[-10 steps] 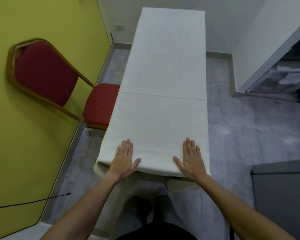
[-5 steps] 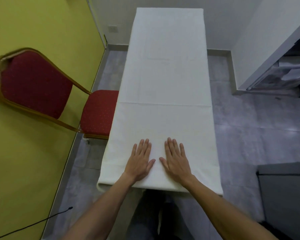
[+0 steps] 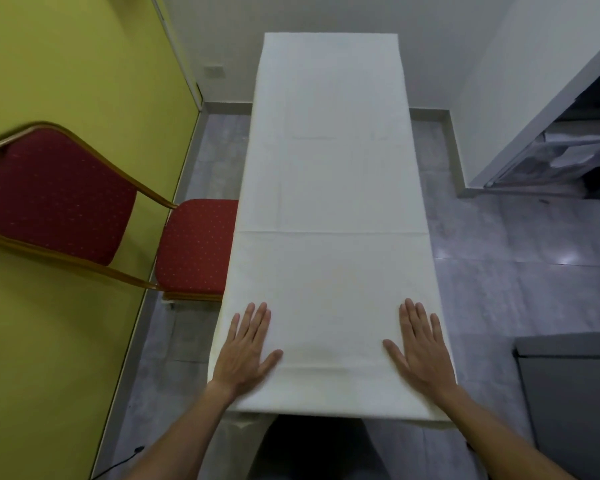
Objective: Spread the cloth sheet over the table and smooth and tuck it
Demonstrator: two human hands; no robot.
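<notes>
Sheet [image 3: 329,202] on desk, covering whole top, draped over near end. Desk runs from person to far wall. Left hand [image 3: 245,355] flat on sheet at near left edge; right hand [image 3: 421,355] flat at near right edge; hands well apart. Chair [image 3: 94,216] left of desk, seat touching or just beside sheet's edge, back against left wall. Cabinet [image 3: 572,403] right of desk, near. Cable [image 3: 118,464] on floor, near left.

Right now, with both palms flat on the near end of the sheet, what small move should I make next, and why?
Probably slide both hands off the side edges and fold the overhang under. The left hand and right hand lie flat, open, at the near corners of the cloth sheet, which looks smooth apart from one crosswise crease, while its near edge hangs loose over the table end.
</notes>
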